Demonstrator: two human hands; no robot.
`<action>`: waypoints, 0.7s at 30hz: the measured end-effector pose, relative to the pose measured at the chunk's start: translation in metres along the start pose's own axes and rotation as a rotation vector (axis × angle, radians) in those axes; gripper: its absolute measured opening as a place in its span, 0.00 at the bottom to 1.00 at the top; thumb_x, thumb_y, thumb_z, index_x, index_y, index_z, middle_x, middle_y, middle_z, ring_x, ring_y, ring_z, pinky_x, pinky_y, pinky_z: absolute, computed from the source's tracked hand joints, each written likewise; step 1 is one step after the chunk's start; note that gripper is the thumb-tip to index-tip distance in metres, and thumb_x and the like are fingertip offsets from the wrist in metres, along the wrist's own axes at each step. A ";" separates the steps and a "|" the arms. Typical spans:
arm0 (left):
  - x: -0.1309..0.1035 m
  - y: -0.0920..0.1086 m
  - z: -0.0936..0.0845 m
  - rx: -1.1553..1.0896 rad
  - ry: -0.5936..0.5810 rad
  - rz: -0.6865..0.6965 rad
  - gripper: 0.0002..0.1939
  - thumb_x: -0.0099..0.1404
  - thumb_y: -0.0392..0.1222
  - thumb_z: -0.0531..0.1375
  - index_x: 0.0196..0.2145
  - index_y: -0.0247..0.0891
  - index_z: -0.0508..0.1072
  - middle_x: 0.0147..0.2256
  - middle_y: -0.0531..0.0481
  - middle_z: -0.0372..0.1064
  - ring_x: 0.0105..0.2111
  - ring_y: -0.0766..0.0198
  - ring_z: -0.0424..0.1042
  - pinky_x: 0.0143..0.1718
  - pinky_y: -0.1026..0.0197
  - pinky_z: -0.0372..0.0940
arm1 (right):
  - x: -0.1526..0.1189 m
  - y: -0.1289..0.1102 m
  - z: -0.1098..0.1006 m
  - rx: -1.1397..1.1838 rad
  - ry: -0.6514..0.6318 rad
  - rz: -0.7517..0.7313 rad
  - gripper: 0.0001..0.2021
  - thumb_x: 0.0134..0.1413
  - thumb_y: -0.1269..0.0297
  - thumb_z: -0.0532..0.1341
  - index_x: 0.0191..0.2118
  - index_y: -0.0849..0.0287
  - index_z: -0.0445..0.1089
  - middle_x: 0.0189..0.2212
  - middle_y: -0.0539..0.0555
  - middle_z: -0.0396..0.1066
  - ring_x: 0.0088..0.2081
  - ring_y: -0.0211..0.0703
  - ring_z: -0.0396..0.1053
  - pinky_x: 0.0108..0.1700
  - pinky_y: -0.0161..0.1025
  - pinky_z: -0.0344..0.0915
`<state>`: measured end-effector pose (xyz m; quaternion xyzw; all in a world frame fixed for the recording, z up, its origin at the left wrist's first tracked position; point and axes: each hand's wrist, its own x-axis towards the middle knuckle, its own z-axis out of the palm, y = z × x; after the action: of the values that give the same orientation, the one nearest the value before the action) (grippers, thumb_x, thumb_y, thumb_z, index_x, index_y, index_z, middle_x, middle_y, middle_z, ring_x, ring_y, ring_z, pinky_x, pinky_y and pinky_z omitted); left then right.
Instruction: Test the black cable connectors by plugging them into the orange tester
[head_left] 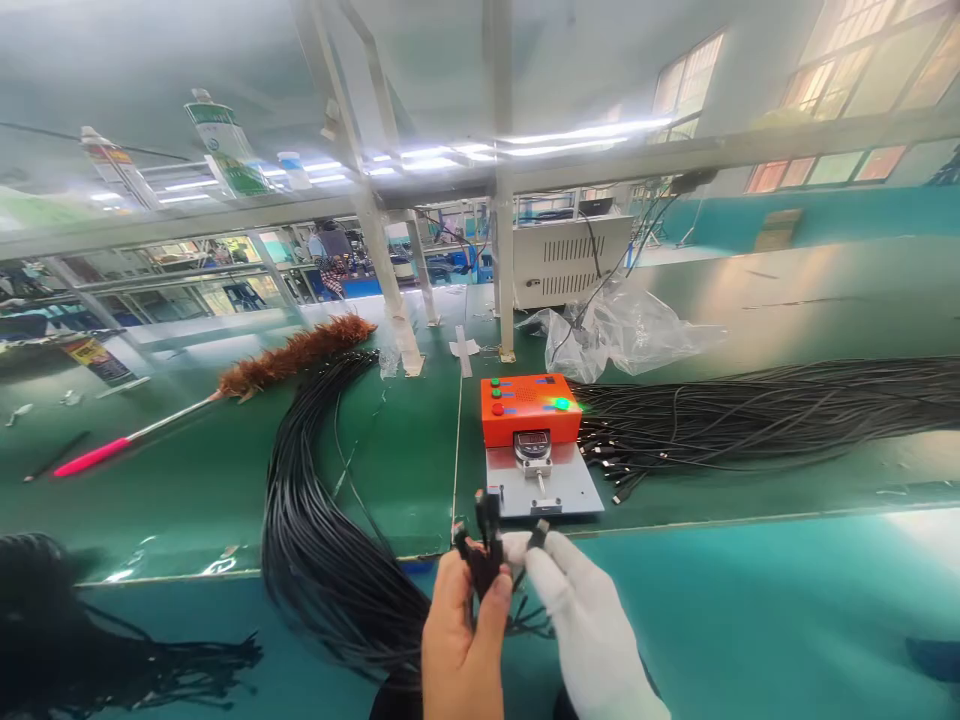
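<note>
My bare left hand (463,640) is closed round a small bunch of black USB cables (487,550), their plug ends pointing up. In a white glove, my right hand (592,620) pinches a single black USB plug (539,534) between thumb and fingers. Just beyond both hands stands an orange test box (529,408) with buttons and a glowing green light. A digital gauge (532,450) sits on the metal plate (502,490) in front of it. To the left, a thick bundle of black cables (315,540) hangs over the bench edge toward me.
Many black cables (787,400) lie along the bench right of the box. Behind it are a clear plastic bag (637,335) and a grey metal cabinet (574,260). A brown duster (292,355) rests at the left. More dark cables (150,650) hang at lower left.
</note>
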<state>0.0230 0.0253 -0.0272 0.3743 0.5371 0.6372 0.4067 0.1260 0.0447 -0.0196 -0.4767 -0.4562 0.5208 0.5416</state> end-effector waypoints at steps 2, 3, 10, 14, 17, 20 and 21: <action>0.001 -0.001 -0.004 -0.027 0.052 -0.003 0.12 0.54 0.51 0.68 0.31 0.40 0.79 0.26 0.53 0.74 0.29 0.64 0.70 0.36 0.68 0.62 | 0.007 0.010 -0.005 0.086 0.068 0.115 0.14 0.56 0.56 0.54 0.26 0.58 0.68 0.26 0.55 0.75 0.32 0.47 0.71 0.40 0.40 0.66; 0.001 0.000 -0.006 -0.080 0.040 -0.043 0.13 0.54 0.52 0.67 0.29 0.40 0.79 0.22 0.54 0.71 0.24 0.67 0.67 0.30 0.68 0.61 | 0.011 0.014 -0.010 0.105 0.070 0.152 0.14 0.56 0.57 0.53 0.24 0.58 0.65 0.21 0.54 0.74 0.29 0.45 0.71 0.39 0.41 0.66; 0.002 0.011 -0.008 -0.189 -0.078 -0.150 0.17 0.51 0.53 0.69 0.30 0.35 0.81 0.17 0.53 0.65 0.18 0.72 0.59 0.19 0.70 0.54 | 0.032 0.032 -0.025 0.230 -0.054 0.295 0.11 0.51 0.65 0.52 0.23 0.60 0.65 0.08 0.47 0.65 0.14 0.38 0.65 0.34 0.40 0.66; 0.002 0.016 -0.007 -0.166 -0.071 -0.174 0.16 0.50 0.52 0.69 0.30 0.36 0.82 0.18 0.52 0.66 0.18 0.71 0.58 0.19 0.68 0.54 | 0.038 0.038 -0.021 0.273 -0.053 0.304 0.10 0.50 0.64 0.53 0.22 0.60 0.65 0.07 0.47 0.66 0.13 0.37 0.64 0.33 0.40 0.66; 0.003 0.016 -0.007 -0.166 -0.070 -0.183 0.16 0.50 0.52 0.69 0.29 0.36 0.82 0.18 0.52 0.66 0.18 0.72 0.59 0.19 0.69 0.54 | 0.041 0.039 -0.020 0.308 -0.054 0.296 0.10 0.50 0.62 0.54 0.23 0.60 0.65 0.07 0.47 0.65 0.13 0.37 0.64 0.32 0.40 0.66; 0.005 0.016 -0.007 -0.187 -0.089 -0.202 0.16 0.50 0.52 0.69 0.30 0.36 0.82 0.18 0.52 0.67 0.18 0.72 0.60 0.20 0.68 0.54 | 0.042 0.040 -0.019 0.332 -0.032 0.280 0.11 0.51 0.62 0.54 0.23 0.60 0.66 0.07 0.47 0.65 0.13 0.37 0.65 0.32 0.39 0.66; 0.005 0.016 -0.007 -0.198 -0.099 -0.212 0.16 0.50 0.52 0.69 0.30 0.36 0.81 0.18 0.51 0.67 0.18 0.72 0.60 0.20 0.68 0.54 | 0.042 0.039 -0.019 0.337 -0.029 0.281 0.11 0.51 0.62 0.55 0.23 0.60 0.66 0.07 0.47 0.65 0.13 0.37 0.65 0.32 0.40 0.66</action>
<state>0.0123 0.0261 -0.0123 0.3046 0.4875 0.6214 0.5324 0.1416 0.0862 -0.0613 -0.4309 -0.2993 0.6669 0.5292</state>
